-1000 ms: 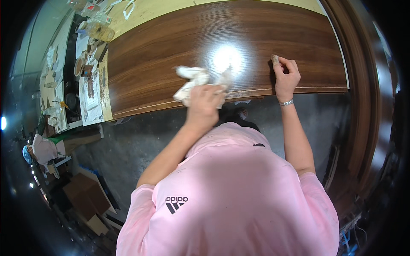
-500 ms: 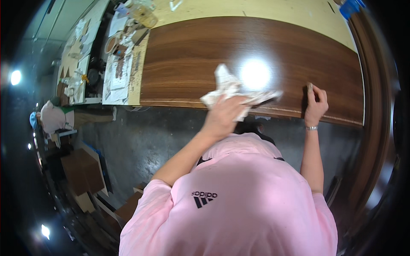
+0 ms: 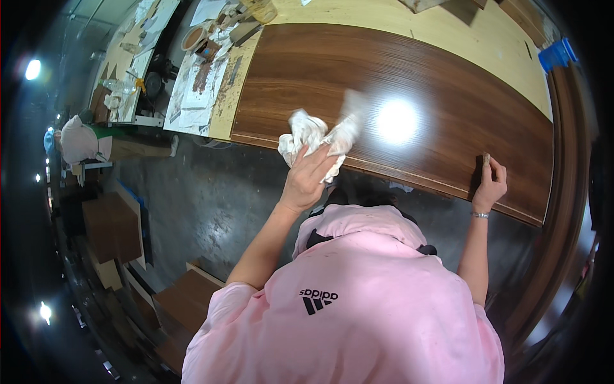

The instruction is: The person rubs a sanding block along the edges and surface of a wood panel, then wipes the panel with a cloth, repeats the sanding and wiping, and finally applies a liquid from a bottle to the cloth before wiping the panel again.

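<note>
A dark brown wood-grain panel (image 3: 307,77) lies flat before me, with a bright light reflected in its glossy top. My left hand (image 3: 307,176) presses a crumpled white cloth (image 3: 306,131) against the panel's near edge, left of the middle. The cloth's right end is blurred by motion. Farther right, my right hand (image 3: 491,185) rests over the panel near its right end. Its thumb and fingers pinch a small brownish piece (image 3: 486,158) too small to name. A bracelet circles that wrist.
Stained papers (image 3: 204,77), a round brown tub (image 3: 193,38) and a dark block (image 3: 245,32) sit left of the panel. Upright brown boards (image 3: 566,134) and a blue object (image 3: 556,54) stand at right. Another person (image 3: 80,141) is at far left; cardboard boxes (image 3: 112,224) stand below.
My left hand and the cloth have moved left along the panel's near edge. My right hand keeps its pinch near the right end. The whole view has turned somewhat.
</note>
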The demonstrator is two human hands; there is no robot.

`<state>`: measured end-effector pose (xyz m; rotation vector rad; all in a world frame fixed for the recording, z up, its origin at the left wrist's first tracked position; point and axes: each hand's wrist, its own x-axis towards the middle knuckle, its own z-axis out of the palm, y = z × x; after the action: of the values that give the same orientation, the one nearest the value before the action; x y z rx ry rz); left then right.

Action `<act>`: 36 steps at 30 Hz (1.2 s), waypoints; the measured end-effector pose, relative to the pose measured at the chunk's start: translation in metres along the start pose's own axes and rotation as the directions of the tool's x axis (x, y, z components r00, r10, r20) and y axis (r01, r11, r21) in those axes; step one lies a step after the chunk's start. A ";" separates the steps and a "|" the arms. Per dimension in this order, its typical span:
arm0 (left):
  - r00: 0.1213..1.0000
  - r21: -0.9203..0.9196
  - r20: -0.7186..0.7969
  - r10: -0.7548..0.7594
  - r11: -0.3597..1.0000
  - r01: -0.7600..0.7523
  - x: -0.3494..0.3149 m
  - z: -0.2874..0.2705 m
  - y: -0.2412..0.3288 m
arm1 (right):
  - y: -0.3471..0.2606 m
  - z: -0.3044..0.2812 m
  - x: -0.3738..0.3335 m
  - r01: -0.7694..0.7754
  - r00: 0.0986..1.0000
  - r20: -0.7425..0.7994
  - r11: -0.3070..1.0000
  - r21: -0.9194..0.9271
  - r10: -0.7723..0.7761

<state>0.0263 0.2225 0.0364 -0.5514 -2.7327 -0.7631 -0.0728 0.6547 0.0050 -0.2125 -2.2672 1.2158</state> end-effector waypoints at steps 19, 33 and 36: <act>0.879 0.237 -0.408 -0.246 0.901 0.362 -0.038 0.015 -0.045 | 0.002 0.000 0.002 -0.039 0.999 0.026 0.999 -0.037 0.040; 0.571 -0.240 -0.498 -0.653 0.736 0.633 -0.028 -0.097 -0.120 | 0.005 -0.004 -0.001 -0.052 0.998 0.023 0.998 -0.033 0.053; 0.880 0.199 -0.308 -0.361 0.880 0.431 -0.008 -0.022 -0.059 | 0.008 -0.004 0.001 -0.039 0.999 0.035 0.996 -0.076 0.041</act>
<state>0.0120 0.1619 0.0261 0.1744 -2.6562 -0.4953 -0.0721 0.6623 0.0005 -0.2674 -2.3533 1.1637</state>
